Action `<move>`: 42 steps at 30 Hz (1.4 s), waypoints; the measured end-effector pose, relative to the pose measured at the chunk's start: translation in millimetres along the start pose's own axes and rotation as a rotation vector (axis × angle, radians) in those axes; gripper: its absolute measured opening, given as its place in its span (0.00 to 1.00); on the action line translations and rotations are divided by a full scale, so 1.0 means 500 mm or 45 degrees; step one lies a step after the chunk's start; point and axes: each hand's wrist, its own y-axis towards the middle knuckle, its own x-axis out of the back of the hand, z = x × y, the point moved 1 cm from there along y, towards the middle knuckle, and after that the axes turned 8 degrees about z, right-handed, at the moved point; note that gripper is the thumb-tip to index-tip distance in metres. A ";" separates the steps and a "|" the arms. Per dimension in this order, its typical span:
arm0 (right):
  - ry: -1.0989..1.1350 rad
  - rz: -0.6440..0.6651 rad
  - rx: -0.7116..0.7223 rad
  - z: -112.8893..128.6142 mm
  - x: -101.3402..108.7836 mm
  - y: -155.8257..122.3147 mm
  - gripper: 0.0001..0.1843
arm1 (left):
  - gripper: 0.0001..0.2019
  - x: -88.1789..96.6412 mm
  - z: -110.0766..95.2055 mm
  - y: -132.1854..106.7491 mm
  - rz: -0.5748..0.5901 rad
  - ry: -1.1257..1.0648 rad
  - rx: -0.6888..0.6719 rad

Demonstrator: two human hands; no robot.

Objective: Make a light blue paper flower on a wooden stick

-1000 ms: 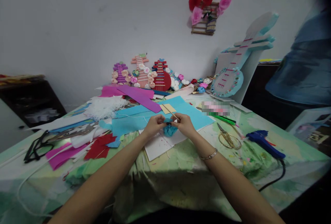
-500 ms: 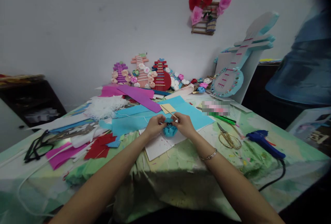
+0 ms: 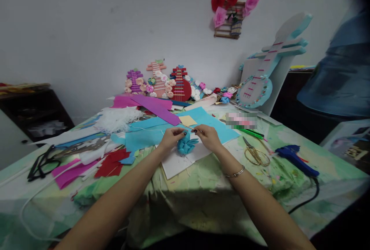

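A blue crepe-paper flower point(image 3: 185, 146) hangs over the white board point(image 3: 175, 165), its top edge pinched by my left hand point(image 3: 171, 138). My right hand point(image 3: 207, 136), with a bracelet on its wrist, is closed on a thin wooden stick point(image 3: 186, 126) that points to the left above the flower. A loose petal sticks out from the flower toward my right fingers; whether they touch it I cannot tell. Behind both hands lies a large blue paper sheet point(image 3: 222, 130) with a small yellow square point(image 3: 187, 120) on it.
Gold scissors point(image 3: 256, 153) and a blue glue gun point(image 3: 297, 161) with a black cord lie to the right. On the left are black glasses point(image 3: 43, 163), red paper point(image 3: 112, 163) and white shredded paper point(image 3: 118, 119). Decorated model lutes point(image 3: 180, 84) stand along the wall.
The flower has turned and shifted slightly left, with a petal now standing out on its right. My hands have moved a little apart, and the stick lies flatter than before.
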 end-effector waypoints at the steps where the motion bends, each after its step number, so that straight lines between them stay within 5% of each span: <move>1: -0.055 0.011 0.001 -0.003 0.002 -0.001 0.12 | 0.10 0.001 0.000 0.000 -0.014 -0.010 0.004; 8: -0.201 0.089 0.065 -0.013 0.009 0.000 0.24 | 0.08 -0.001 -0.009 -0.004 -0.079 -0.022 0.018; 28: -0.466 -0.016 0.058 0.009 0.004 -0.005 0.18 | 0.14 -0.011 -0.025 -0.008 -0.103 -0.301 0.055; 42: -0.554 -0.197 0.147 0.011 -0.003 -0.006 0.17 | 0.14 -0.005 -0.018 -0.008 -0.134 -0.213 0.051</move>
